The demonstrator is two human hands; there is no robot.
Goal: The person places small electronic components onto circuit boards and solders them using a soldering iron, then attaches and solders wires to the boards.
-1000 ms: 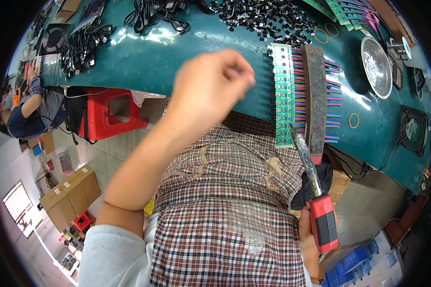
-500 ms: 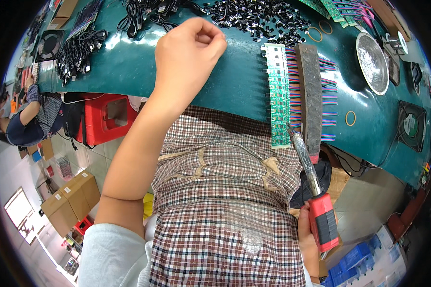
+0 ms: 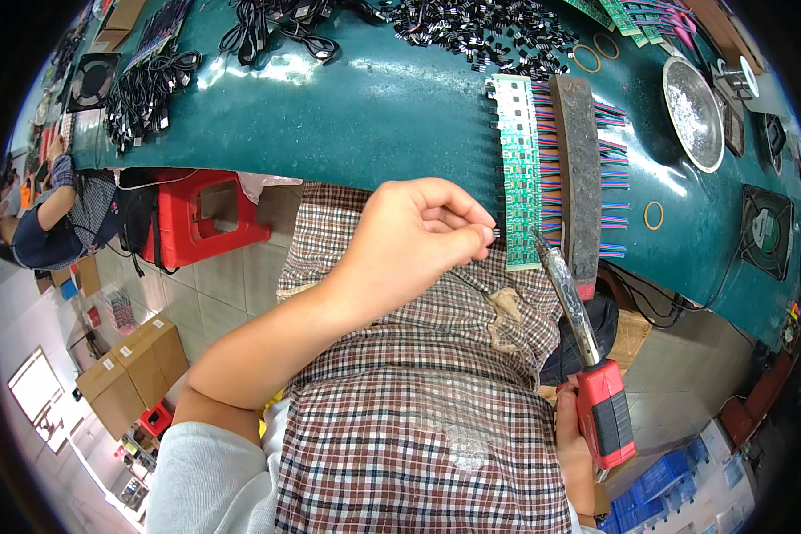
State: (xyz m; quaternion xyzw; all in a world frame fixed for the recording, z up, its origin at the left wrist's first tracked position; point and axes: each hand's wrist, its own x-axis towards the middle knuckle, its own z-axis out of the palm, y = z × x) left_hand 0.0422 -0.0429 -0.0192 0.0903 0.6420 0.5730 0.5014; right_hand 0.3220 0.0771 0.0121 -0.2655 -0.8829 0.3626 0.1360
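Note:
My left hand is closed in a pinch, with a small black connector at its fingertips, beside the left edge of a green circuit board panel. Small connectors line part of that edge. My right hand grips a soldering iron by its red and black handle, fingers partly hidden behind it. The iron's tip is at the panel's lower right side. Striped ribbon wires run from the panel under a dark weight bar and emerge to its right.
Loose black connectors are piled at the back. Bundled black cables lie farther left. On the right are a metal dish, a solder spool, a small fan and rubber bands. Another person sits at far left.
My left hand has come down and right from above the table to the panel's left edge, bringing a connector. The soldering iron has stayed nearly in place.

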